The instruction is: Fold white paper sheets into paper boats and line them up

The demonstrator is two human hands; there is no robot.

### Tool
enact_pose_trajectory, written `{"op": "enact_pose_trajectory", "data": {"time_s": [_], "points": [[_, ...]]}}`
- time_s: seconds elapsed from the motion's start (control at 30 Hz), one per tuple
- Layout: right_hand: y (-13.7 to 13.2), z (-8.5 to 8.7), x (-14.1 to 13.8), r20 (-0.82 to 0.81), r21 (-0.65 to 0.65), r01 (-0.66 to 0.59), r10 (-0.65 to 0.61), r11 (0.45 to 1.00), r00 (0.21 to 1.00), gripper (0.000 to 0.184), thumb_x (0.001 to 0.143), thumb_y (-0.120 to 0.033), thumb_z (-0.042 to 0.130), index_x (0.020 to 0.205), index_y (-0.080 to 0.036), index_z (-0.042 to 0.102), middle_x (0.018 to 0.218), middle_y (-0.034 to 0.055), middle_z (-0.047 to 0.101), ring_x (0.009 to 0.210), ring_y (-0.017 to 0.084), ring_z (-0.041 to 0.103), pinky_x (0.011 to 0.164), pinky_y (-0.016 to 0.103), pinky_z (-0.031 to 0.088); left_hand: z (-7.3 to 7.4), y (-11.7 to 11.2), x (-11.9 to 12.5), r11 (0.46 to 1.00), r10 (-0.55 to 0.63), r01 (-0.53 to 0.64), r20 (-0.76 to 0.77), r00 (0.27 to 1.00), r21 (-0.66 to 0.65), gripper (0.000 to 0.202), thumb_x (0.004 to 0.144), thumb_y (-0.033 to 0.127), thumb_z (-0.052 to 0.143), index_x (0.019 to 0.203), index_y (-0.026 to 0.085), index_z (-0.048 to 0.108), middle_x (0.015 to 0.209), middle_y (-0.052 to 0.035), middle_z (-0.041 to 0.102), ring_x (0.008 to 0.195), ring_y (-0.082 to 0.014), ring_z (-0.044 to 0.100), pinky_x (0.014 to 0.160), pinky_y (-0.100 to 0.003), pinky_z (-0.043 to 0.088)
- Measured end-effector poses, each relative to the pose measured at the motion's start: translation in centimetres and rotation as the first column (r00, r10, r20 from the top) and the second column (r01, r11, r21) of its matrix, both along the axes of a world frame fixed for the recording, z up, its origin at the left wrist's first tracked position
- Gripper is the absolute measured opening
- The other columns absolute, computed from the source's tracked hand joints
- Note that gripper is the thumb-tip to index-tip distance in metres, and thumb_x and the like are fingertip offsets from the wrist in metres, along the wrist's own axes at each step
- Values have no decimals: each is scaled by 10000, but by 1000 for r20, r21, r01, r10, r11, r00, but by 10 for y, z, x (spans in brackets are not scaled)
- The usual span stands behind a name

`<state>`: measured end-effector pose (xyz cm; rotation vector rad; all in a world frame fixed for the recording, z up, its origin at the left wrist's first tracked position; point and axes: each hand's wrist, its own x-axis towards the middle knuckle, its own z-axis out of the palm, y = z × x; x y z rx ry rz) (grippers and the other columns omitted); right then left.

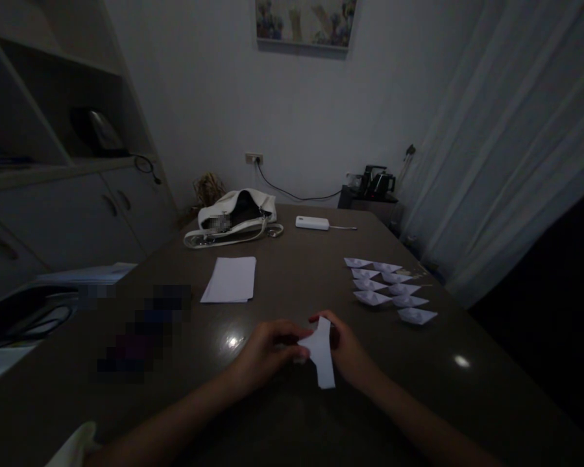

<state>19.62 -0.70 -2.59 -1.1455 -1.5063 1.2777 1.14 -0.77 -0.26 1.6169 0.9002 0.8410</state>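
Around folded paper (325,355) | boats (403,289) right | sheets (230,280) left | bag (244,224) beyond

Folded piece (324,357) in the grip: paper, matt, smooth. Boats (370,298) right of the grip: same matt paper. Sheet stack (231,279), beyond and left: matt paper. Tabletop (296,279) under the grip: smooth, glossy, reflective. Farther past it: bag (243,226), leather-like, smooth; power bank (312,223), smooth plastic.
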Motion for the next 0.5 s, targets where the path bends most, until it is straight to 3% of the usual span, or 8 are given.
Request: {"op": "enact_pose_trajectory", "data": {"time_s": [0.1, 0.17, 0.3, 0.4, 0.5], "points": [[1, -4, 2, 6, -64, -34, 35, 997, 999, 426, 681, -177, 671, 1064, -223, 489, 661, -48, 578, 548, 134, 571, 489, 229, 447, -3, 3, 0, 993, 12, -3, 76, 997, -118, 249, 709, 268, 716, 917, 131, 720, 891, -76, 709, 842, -231, 646, 748, -311, 477], [1, -4, 2, -24, -73, -29, 27, 997, 999, 450, 716, -242, 667, 1112, -231, 454, 717, -31, 591, 549, 130, 570, 484, 229, 452, -6, 6, 0, 981, 41, -14, 131, 991, -196, 278, 683, 319, 740, 874, 117, 718, 824, -71, 717, 795, -223, 649, 727, -305, 474], [-2, 8, 5, 17, 141, 134, -138, 981, 990, 338, 820, -404, 588, 1093, -231, 490, 1070, 77, 584, 806, 172, 611, 621, 274, 513, -11, 11, -3, 940, 155, -76, 218, 964, -333, 359, 664, 399, 769, 882, 121, 705, 761, -47, 709, 681, -170, 629, 646, -261, 459], [-6, 15, 6, 97, 318, 92, -129, 944, 987, 281, 813, -393, 612, 1038, -229, 576, 1227, 105, 516, 1033, 227, 561, 765, 329, 512, -13, 12, -4, 921, 229, -126, 250, 941, -368, 352, 673, 411, 770, 868, 126, 700, 743, -33, 702, 661, -150, 619, 630, -239, 449], [-6, 11, 3, 119, 305, 32, -72, 952, 990, 263, 746, -365, 689, 966, -226, 653, 1295, 106, 487, 1100, 265, 538, 763, 346, 523, -15, 12, -3, 918, 224, -118, 250, 942, -379, 352, 674, 404, 773, 866, 119, 699, 760, -41, 707, 690, -153, 626, 656, -239, 453]]}}
